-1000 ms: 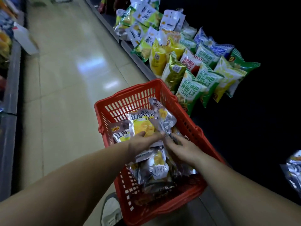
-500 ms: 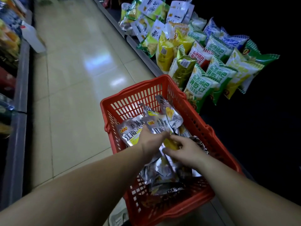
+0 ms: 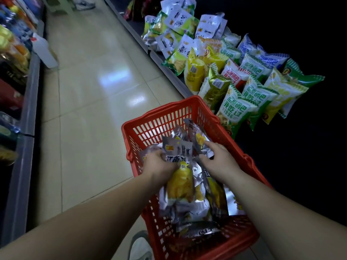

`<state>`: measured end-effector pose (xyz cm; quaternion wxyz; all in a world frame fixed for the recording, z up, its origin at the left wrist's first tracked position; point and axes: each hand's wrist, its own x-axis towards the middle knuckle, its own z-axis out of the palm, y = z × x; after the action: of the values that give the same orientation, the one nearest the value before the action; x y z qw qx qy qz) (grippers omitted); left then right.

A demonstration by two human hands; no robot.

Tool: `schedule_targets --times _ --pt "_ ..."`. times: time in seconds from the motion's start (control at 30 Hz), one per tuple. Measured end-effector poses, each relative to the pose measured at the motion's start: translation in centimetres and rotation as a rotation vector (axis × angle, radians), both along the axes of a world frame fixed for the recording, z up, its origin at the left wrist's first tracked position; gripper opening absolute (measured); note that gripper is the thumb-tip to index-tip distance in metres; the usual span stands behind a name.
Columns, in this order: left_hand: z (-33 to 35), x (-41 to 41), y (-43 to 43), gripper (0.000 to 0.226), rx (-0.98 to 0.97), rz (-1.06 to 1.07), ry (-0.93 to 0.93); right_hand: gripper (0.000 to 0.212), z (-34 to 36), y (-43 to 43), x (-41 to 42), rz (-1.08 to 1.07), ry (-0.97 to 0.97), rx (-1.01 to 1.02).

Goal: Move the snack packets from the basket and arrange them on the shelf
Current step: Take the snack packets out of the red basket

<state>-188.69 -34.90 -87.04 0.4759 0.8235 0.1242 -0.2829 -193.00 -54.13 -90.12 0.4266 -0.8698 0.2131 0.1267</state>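
Note:
A red plastic basket (image 3: 169, 117) sits at the lower middle, holding several silver-and-yellow snack packets (image 3: 216, 197). My left hand (image 3: 159, 164) grips one silver packet with a yellow picture (image 3: 180, 177) near its top, lifted a little above the pile. My right hand (image 3: 217, 158) is curled over another silver packet (image 3: 196, 136) that stands upright behind it. To the right, the low dark shelf (image 3: 169, 70) carries rows of green, yellow, white and blue snack bags (image 3: 236, 107).
A tiled aisle floor (image 3: 90, 87) runs away to the upper left. Another shelf unit (image 3: 28, 94) with colourful goods lines the left edge. A white container (image 3: 44, 50) stands on the floor beside it. My shoe (image 3: 140, 246) shows below the basket.
My left hand has closed round the front packet and raised it. My right hand has slid forward onto the upright packet behind. The view has shifted so the basket sits further right.

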Motion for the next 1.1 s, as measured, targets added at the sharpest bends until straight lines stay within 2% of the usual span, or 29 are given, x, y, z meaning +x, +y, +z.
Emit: schedule_targets --times 0.07,0.2,0.3,0.5,0.57,0.67,0.8,0.9,1.1 --pt "-0.1 -0.2 -0.4 0.028 -0.003 -0.036 -0.054 0.054 -0.2 0.6 0.6 -0.019 -0.034 0.008" --pt "0.3 0.5 -0.7 0.037 -0.052 0.036 -0.143 0.037 1.2 1.2 1.2 -0.101 -0.178 -0.229" --pt "1.5 1.2 -0.5 0.037 -0.105 0.058 -0.19 0.019 3.6 0.5 1.6 -0.166 -0.268 -0.248" --pt "7.1 0.5 -2.1 0.029 -0.125 -0.078 -0.337 0.018 9.9 -2.1 -0.7 -0.138 -0.372 -0.298" --pt "9.6 -0.8 -3.5 0.034 -0.152 -0.111 -0.391 0.016 12.9 -3.3 -1.9 -0.176 -0.416 -0.292" --pt "12.8 -3.9 -6.5 0.015 -0.239 -0.158 -0.405 0.019 17.3 -5.5 -5.0 -0.208 -0.51 -0.333" --pt "14.6 -9.5 -11.8 0.02 -0.335 -0.18 -0.361 0.031 20.0 -9.8 -11.8 -0.182 -0.496 -0.399" --pt "14.4 -14.6 -16.7 0.018 -0.38 -0.217 -0.298 0.03 20.4 -15.8 -18.3 -0.325 -0.413 -0.449" --pt "12.9 -23.4 -27.8 0.02 -0.452 -0.406 -0.289 0.038 20.9 -27.2 -31.4 -0.808 -0.321 -0.544"
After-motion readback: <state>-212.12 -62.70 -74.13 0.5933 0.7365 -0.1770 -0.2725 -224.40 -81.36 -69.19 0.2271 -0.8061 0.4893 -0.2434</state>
